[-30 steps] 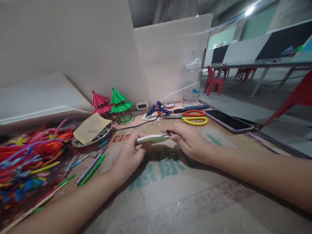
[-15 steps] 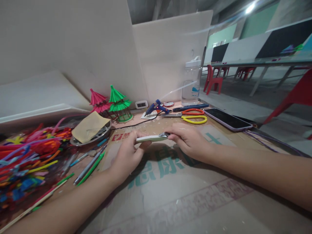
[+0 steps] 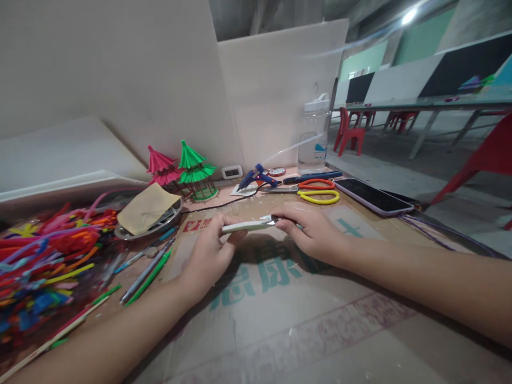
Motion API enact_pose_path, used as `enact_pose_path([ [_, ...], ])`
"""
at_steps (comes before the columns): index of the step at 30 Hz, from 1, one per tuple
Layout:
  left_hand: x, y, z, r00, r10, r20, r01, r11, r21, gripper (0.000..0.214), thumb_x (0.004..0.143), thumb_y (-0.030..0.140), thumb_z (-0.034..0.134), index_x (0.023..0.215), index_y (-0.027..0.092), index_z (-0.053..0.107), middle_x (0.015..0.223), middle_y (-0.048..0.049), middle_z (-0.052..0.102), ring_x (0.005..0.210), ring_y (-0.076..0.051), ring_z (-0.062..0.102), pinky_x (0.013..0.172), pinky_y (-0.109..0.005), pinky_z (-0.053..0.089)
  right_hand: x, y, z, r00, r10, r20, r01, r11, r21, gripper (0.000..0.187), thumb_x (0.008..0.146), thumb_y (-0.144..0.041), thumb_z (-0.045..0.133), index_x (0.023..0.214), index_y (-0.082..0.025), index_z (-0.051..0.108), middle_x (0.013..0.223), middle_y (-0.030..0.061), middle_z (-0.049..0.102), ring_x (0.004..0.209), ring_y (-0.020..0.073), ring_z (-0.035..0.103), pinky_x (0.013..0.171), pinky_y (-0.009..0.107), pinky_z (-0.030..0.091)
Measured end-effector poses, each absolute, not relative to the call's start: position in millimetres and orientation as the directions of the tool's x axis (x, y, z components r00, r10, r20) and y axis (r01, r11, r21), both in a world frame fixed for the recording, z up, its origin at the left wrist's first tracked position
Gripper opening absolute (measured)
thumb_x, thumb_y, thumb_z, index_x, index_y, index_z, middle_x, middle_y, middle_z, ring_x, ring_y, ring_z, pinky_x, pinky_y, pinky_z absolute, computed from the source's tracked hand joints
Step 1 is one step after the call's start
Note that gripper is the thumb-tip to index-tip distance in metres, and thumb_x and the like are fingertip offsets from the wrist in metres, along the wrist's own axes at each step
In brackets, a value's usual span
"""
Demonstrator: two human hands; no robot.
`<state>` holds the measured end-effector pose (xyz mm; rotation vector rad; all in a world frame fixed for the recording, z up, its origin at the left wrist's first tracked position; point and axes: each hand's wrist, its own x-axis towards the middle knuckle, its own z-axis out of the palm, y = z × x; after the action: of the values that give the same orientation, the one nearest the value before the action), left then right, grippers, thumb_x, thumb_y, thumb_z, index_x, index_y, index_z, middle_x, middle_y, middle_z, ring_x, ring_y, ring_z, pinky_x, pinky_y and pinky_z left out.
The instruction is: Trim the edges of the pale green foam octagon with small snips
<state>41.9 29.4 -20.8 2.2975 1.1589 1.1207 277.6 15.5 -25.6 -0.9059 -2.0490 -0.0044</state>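
Over the cardboard sheet (image 3: 248, 320), my left hand (image 3: 214, 245) is closed around the left end of a slim, pale greenish-white piece (image 3: 246, 228). My right hand (image 3: 310, 230) pinches a small metal blade with a dark end (image 3: 272, 220), its tip against the right end of the pale piece. Fingers cover the rest of both items, so I cannot tell whether they are joined. Behind my hands lie scissors (image 3: 320, 197) with red and yellow handles and a blue glue gun (image 3: 258, 176).
Colourful pipe cleaners (image 3: 52, 256) are heaped on the left beside a metal dish (image 3: 172, 220). Pink (image 3: 160, 165) and green (image 3: 196, 165) roofed models stand behind. A water bottle (image 3: 314, 138) is at the back, a phone (image 3: 374, 196) on the right.
The metal blade has turned slightly against the end of the pale piece, and more of its bright face shows. Both hands stay nearly in place.
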Motion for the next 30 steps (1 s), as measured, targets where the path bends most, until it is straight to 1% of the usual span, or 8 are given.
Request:
enact_pose_path([
  [3, 41.2, 29.6, -20.9, 0.372, 0.777, 0.507, 0.533, -0.626, 0.569, 0.006, 0.089, 0.02, 0.057, 0.095, 0.021, 0.057, 0.095, -0.001, 0.067, 0.089, -0.016, 0.063, 0.078, -0.027, 0.05, 277.6, 14.1, -24.2, -0.385, 0.584, 0.715, 0.608, 0.743, -0.279, 0.028, 0.098, -0.029, 0.045, 0.101, -0.014, 0.069, 0.086, 0.0081, 0.071, 0.08, 0.02, 0.064, 0.072, 0.033, 0.048],
  [9, 40.7, 27.4, -20.8, 0.384, 0.776, 0.499, 0.541, -0.628, 0.559, 0.005, 0.089, 0.02, 0.058, 0.094, 0.021, 0.057, 0.097, -0.0008, 0.068, 0.091, -0.016, 0.064, 0.078, -0.026, 0.05, 277.7, 13.5, -22.4, -0.408, 0.562, 0.719, 0.587, 0.765, -0.265, 0.029, 0.099, -0.028, 0.044, 0.098, -0.014, 0.07, 0.082, 0.007, 0.07, 0.077, 0.0182, 0.063, 0.069, 0.03, 0.046],
  [12, 40.4, 26.8, -21.3, 0.382, 0.789, 0.481, 0.557, -0.612, 0.562, 0.006, 0.089, 0.021, 0.059, 0.094, 0.022, 0.057, 0.094, 0.0005, 0.068, 0.087, -0.015, 0.064, 0.075, -0.025, 0.049, 276.8, 14.3, -23.0, -0.384, 0.571, 0.725, 0.573, 0.763, -0.298, 0.029, 0.099, -0.027, 0.045, 0.096, -0.014, 0.07, 0.082, 0.0069, 0.071, 0.078, 0.0185, 0.064, 0.07, 0.03, 0.047],
  [15, 40.5, 27.9, -22.2, 0.366, 0.802, 0.473, 0.558, -0.595, 0.578, 0.005, 0.088, 0.019, 0.058, 0.092, 0.022, 0.056, 0.091, 0.001, 0.066, 0.083, -0.015, 0.062, 0.072, -0.026, 0.048, 276.4, 16.1, -25.4, -0.319, 0.608, 0.727, 0.576, 0.734, -0.361, 0.027, 0.098, -0.027, 0.045, 0.099, -0.014, 0.069, 0.09, 0.0086, 0.073, 0.084, 0.0201, 0.067, 0.073, 0.032, 0.05],
  [19, 41.4, 29.9, -22.3, 0.359, 0.787, 0.501, 0.529, -0.614, 0.586, 0.004, 0.088, 0.018, 0.057, 0.09, 0.021, 0.056, 0.094, -0.0004, 0.066, 0.089, -0.016, 0.063, 0.078, -0.028, 0.049, 277.6, 18.3, -28.3, -0.299, 0.628, 0.719, 0.582, 0.717, -0.384, 0.027, 0.096, -0.028, 0.047, 0.106, -0.015, 0.067, 0.098, 0.0093, 0.074, 0.089, 0.0214, 0.067, 0.078, 0.034, 0.051],
  [22, 42.1, 30.3, -21.9, 0.357, 0.774, 0.523, 0.518, -0.63, 0.579, 0.006, 0.089, 0.018, 0.057, 0.093, 0.022, 0.057, 0.098, -0.0013, 0.067, 0.094, -0.017, 0.064, 0.083, -0.029, 0.051, 278.1, 17.6, -28.2, -0.335, 0.622, 0.708, 0.585, 0.726, -0.361, 0.027, 0.097, -0.029, 0.046, 0.106, -0.015, 0.067, 0.097, 0.0088, 0.073, 0.089, 0.0218, 0.067, 0.078, 0.034, 0.05],
  [26, 42.6, 29.4, -22.4, 0.391, 0.746, 0.54, 0.493, -0.665, 0.561, 0.009, 0.087, 0.015, 0.057, 0.093, 0.022, 0.057, 0.099, -0.002, 0.069, 0.097, -0.017, 0.065, 0.086, -0.031, 0.051, 277.0, 14.3, -26.3, -0.401, 0.571, 0.716, 0.58, 0.763, -0.284, 0.03, 0.098, -0.03, 0.045, 0.105, -0.013, 0.068, 0.088, 0.0089, 0.071, 0.083, 0.0218, 0.065, 0.073, 0.033, 0.048],
  [30, 43.1, 27.2, -22.6, 0.428, 0.739, 0.521, 0.491, -0.674, 0.552, 0.007, 0.088, 0.017, 0.057, 0.094, 0.022, 0.057, 0.099, -0.0024, 0.069, 0.095, -0.017, 0.066, 0.084, -0.031, 0.052, 274.6, 11.2, -25.0, -0.448, 0.51, 0.734, 0.556, 0.802, -0.218, 0.035, 0.1, -0.033, 0.041, 0.104, -0.012, 0.069, 0.079, 0.0073, 0.067, 0.074, 0.0192, 0.059, 0.067, 0.03, 0.043],
])
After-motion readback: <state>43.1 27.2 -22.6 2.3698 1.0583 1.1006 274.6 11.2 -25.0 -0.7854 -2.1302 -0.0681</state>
